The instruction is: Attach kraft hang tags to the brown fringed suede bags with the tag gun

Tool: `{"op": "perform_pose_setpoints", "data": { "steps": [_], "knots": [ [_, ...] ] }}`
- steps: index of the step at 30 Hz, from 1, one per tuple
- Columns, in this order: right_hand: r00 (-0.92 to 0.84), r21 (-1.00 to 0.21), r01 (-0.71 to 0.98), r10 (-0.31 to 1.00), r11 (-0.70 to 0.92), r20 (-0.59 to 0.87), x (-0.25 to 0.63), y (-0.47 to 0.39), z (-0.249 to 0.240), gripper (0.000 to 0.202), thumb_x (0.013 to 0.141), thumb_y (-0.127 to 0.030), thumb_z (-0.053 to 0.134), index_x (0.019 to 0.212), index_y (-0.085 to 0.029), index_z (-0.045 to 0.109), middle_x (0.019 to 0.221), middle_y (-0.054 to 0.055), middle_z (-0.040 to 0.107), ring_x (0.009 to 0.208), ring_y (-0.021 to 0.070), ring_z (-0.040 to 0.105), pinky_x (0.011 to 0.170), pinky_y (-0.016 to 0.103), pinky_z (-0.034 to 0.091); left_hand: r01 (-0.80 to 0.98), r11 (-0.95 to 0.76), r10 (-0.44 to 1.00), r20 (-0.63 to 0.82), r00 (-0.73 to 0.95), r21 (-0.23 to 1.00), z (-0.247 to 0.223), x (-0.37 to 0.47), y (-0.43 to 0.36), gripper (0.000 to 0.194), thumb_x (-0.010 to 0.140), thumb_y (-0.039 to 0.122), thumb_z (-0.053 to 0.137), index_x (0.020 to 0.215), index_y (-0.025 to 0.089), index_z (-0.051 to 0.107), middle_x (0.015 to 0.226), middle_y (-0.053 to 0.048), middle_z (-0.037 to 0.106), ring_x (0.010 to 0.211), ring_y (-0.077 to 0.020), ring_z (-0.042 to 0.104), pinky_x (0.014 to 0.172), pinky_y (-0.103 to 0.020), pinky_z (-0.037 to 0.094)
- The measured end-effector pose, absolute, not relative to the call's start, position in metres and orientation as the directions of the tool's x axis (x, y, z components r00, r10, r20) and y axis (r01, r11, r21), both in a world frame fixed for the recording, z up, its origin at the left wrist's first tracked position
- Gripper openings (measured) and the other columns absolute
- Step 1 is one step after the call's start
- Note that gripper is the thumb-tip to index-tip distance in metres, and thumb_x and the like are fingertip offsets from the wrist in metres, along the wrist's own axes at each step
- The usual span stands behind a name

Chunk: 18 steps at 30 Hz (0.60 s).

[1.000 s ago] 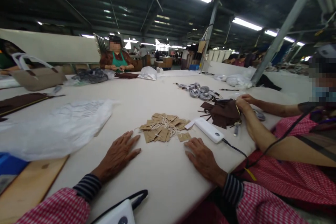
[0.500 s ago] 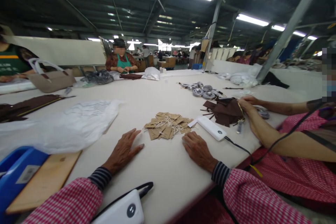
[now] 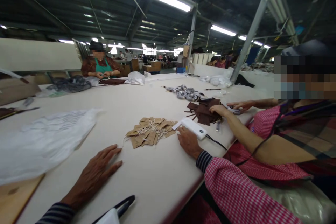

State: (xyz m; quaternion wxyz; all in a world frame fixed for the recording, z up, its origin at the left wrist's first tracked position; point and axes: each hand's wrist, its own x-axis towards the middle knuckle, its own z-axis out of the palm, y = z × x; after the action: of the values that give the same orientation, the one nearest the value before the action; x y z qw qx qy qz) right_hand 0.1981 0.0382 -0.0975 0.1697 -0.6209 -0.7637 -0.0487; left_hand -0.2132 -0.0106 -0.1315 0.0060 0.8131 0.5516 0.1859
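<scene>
My left hand (image 3: 98,169) lies palm down on the table, fingers stretched out and thumb apart, holding nothing. Beyond its fingertips is a loose pile of brown paper hang tags (image 3: 149,133) with white strings. My right hand (image 3: 190,142) rests at the near edge of a white power bank (image 3: 194,128) with a black cable. Its fingers are slightly bent but loose, and its fingertips, partly hidden, are close to a small white paper strip (image 3: 177,124) beside the tags. I cannot tell whether they touch the power bank.
A co-worker at the right handles dark brown fabric pieces (image 3: 206,110). Behind them lie coiled grey straps (image 3: 186,92). A white plastic bag (image 3: 49,136) spreads on the left, near a wooden board (image 3: 19,196). Another white device (image 3: 109,217) is at the near edge.
The view has turned to the right. My right hand has moved rightward, from beside the tags to the power bank. My left hand is farther from the tags. The co-worker's hands have shifted.
</scene>
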Motion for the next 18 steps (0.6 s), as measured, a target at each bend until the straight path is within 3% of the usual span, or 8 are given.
{"op": "perform_pose_setpoints", "data": {
  "steps": [4,10,14,18],
  "knots": [
    [-0.129,-0.092,0.984,0.963,0.155,0.236,0.205,0.065,-0.099,0.028,0.102,-0.015,0.037,0.117,-0.011,0.061,0.115,0.020,0.066,0.096,0.0276,0.066,0.082,0.038,0.049,0.899,-0.364,0.910,0.297,0.287,0.245,-0.140,-0.220,-0.004,0.047,0.098,0.053,0.048,0.142,0.037,0.055,0.154,-0.002,0.051,0.140,-0.0262,0.050,0.116,-0.050,0.043],
    [-0.109,-0.246,0.955,0.969,0.164,0.222,0.204,0.084,-0.097,0.029,0.095,-0.012,0.047,0.120,-0.012,0.063,0.120,0.019,0.067,0.111,0.0278,0.063,0.094,0.039,0.046,0.895,-0.367,0.902,0.331,0.277,0.253,-0.148,-0.225,0.002,0.048,0.093,0.058,0.054,0.138,0.040,0.060,0.149,0.001,0.056,0.135,-0.0291,0.056,0.112,-0.050,0.047],
    [-0.065,-0.473,0.871,0.985,0.134,0.158,0.198,0.096,-0.077,0.011,0.087,-0.018,0.059,0.084,-0.012,0.067,0.084,0.011,0.072,0.081,0.0214,0.067,0.070,0.028,0.049,0.893,-0.354,0.909,0.325,0.260,0.277,-0.146,-0.223,0.001,0.048,0.093,0.060,0.053,0.135,0.039,0.062,0.148,0.000,0.057,0.134,-0.0289,0.056,0.111,-0.050,0.048],
    [-0.108,-0.728,0.668,0.988,0.152,0.107,0.187,0.107,-0.043,0.020,0.089,-0.023,0.055,0.072,-0.014,0.061,0.061,0.003,0.064,0.050,0.0107,0.054,0.045,0.020,0.037,0.884,-0.350,0.915,0.316,0.251,0.311,-0.135,-0.216,-0.005,0.046,0.094,0.059,0.052,0.132,0.036,0.064,0.148,-0.002,0.057,0.135,-0.0274,0.055,0.112,-0.049,0.046]
  ]
}}
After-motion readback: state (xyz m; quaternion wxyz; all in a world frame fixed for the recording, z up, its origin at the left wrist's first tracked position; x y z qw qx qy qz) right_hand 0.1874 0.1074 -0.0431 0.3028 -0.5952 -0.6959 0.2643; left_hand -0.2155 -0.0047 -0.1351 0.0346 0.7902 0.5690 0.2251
